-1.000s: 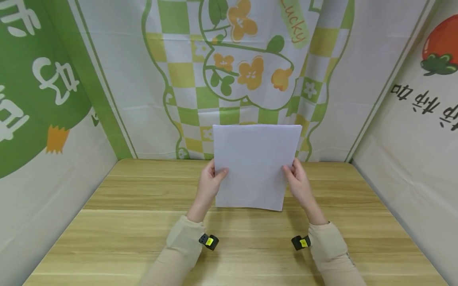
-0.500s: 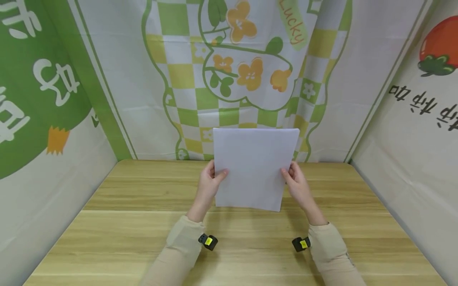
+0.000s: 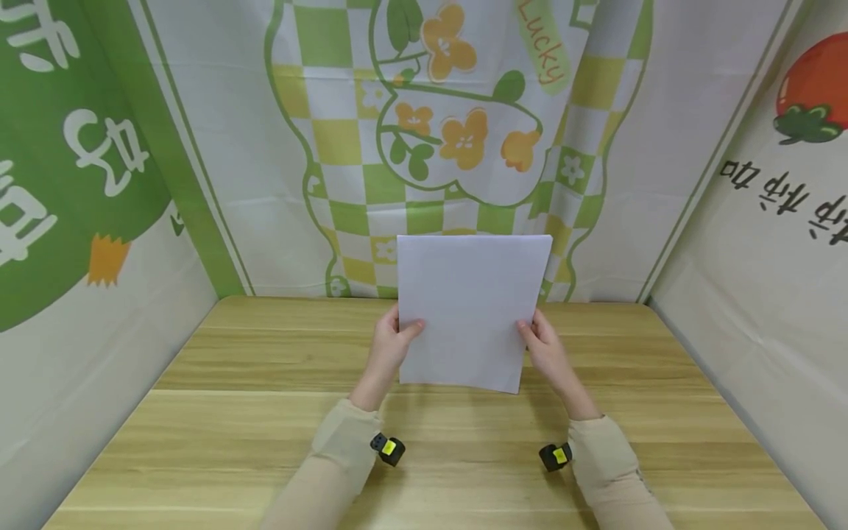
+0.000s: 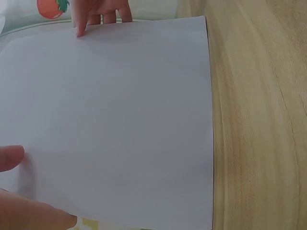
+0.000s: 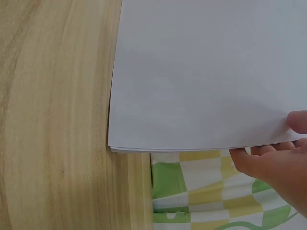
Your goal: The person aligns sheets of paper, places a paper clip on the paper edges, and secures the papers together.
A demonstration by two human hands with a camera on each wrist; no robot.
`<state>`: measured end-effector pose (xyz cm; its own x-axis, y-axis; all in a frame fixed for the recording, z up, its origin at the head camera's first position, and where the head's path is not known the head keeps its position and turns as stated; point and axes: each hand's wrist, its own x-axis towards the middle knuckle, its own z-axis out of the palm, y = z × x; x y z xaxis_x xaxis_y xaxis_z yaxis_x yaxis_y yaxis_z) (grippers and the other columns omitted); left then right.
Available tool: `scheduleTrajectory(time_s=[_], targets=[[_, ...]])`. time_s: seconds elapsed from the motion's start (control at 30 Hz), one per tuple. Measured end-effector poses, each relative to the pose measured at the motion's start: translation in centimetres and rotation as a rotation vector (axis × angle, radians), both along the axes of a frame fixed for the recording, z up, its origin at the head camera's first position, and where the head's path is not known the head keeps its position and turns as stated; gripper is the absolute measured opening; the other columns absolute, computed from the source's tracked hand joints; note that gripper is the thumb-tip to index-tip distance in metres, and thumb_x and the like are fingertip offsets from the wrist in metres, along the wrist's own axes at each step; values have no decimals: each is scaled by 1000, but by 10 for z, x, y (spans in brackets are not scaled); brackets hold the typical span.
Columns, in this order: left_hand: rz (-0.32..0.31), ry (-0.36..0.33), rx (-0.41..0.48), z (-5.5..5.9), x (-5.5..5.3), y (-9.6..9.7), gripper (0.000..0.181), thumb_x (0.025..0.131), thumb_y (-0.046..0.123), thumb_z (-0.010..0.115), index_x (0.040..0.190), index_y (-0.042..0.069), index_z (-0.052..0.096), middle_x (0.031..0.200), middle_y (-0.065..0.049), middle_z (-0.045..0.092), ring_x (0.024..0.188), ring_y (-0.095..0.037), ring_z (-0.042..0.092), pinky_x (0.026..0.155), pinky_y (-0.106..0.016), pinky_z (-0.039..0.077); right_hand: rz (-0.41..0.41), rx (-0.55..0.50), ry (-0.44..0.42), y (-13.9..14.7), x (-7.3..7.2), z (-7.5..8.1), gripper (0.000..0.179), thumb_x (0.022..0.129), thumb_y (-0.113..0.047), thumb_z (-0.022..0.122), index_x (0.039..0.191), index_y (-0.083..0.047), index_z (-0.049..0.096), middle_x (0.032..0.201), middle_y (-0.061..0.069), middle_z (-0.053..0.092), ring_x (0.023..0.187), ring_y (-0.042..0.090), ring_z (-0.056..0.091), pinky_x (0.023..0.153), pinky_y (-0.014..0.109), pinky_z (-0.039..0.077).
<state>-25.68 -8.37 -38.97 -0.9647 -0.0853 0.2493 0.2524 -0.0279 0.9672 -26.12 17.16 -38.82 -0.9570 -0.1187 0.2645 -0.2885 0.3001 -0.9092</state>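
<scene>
At the wooden table, white paper is gripped between both hands.

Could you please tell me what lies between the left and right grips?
In the head view, a stack of white paper lies between the left grip and the right grip.

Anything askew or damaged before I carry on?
Slightly: the paper stack isn't quite flush. At its lower-left corner in the right wrist view, lower sheets peek past the top one. No tears show.
</scene>
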Motion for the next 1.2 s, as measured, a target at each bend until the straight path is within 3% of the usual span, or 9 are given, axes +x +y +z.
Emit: scheduleTrajectory(time_s=[0.07, 0.17, 0.33, 0.43, 0.5, 0.57, 0.7, 0.9, 1.2], targets=[[5, 2, 3, -1, 0, 1, 38, 86, -5, 57, 123, -7, 55, 122, -24, 59, 110, -26, 56, 98, -39, 43, 2, -6, 0, -1, 3, 3, 33, 101, -7, 41, 130, 8, 43, 80, 10, 47, 72, 12, 41, 61, 21, 36], [2, -6, 5, -1, 0, 1, 38, 86, -5, 57, 124, -6, 55, 124, -23, 58, 112, -27, 55, 100, -41, 41, 6, -5, 11, -1, 3, 1, 36, 101, -7, 40, 133, 8, 41, 96, 18, 54, 80, 10, 45, 68, 20, 39], [1, -15, -2, -3, -2, 0, 38, 87, -4, 57, 125, -6, 55, 126, -23, 58, 114, -29, 54, 102, -43, 39, 8, 14, 34, 3, -3, -8, 36, 102, -10, 40, 134, 6, 40, 100, 22, 55, 84, 10, 48, 71, 20, 41], [-1, -16, -10, -4, -2, 0, 37, 87, -4, 57, 124, -6, 55, 125, -23, 58, 114, -29, 54, 102, -44, 40, 41, 7, 26, 5, -4, -12, 39, 102, -10, 39, 138, 6, 37, 112, 27, 55, 99, 21, 55, 81, 25, 47], [-2, -18, -19, -5, -2, 0, 38, 86, -4, 57, 125, -5, 55, 125, -23, 58, 115, -30, 54, 102, -45, 40, 73, -3, 18, 6, -4, -14, 41, 102, -9, 38, 141, 6, 33, 127, 30, 51, 116, 31, 52, 92, 34, 49], [-2, -21, -26, -6, -1, -1, 40, 86, -5, 58, 126, -5, 54, 126, -23, 57, 116, -30, 54, 102, -45, 40, 108, -15, 10, 7, -5, -17, 42, 102, -7, 37, 141, 7, 30, 131, 32, 48, 120, 40, 49, 95, 43, 48], [6, -28, -32, -8, -1, 0, 44, 85, -6, 58, 128, -5, 53, 129, -23, 56, 118, -32, 53, 103, -46, 40, 132, -21, 8, 8, -5, -20, 42, 101, -4, 36, 141, 8, 29, 131, 35, 47, 120, 45, 48, 94, 50, 47], [27, -54, -29, -11, -2, 1, 43, 85, -4, 59, 128, -5, 53, 129, -23, 56, 121, -32, 51, 105, -46, 37, 106, -1, 13, 6, -3, -19, 44, 99, 0, 38, 142, 8, 29, 132, 36, 46, 122, 45, 46, 97, 52, 43], [105, -80, -27, -11, 3, 7, 35, 85, -1, 61, 119, -7, 57, 119, -23, 61, 111, -29, 55, 99, -45, 41, 56, 20, 26, 4, -5, -17, 42, 98, 3, 39, 139, 10, 33, 130, 34, 48, 121, 42, 48, 100, 52, 41]])
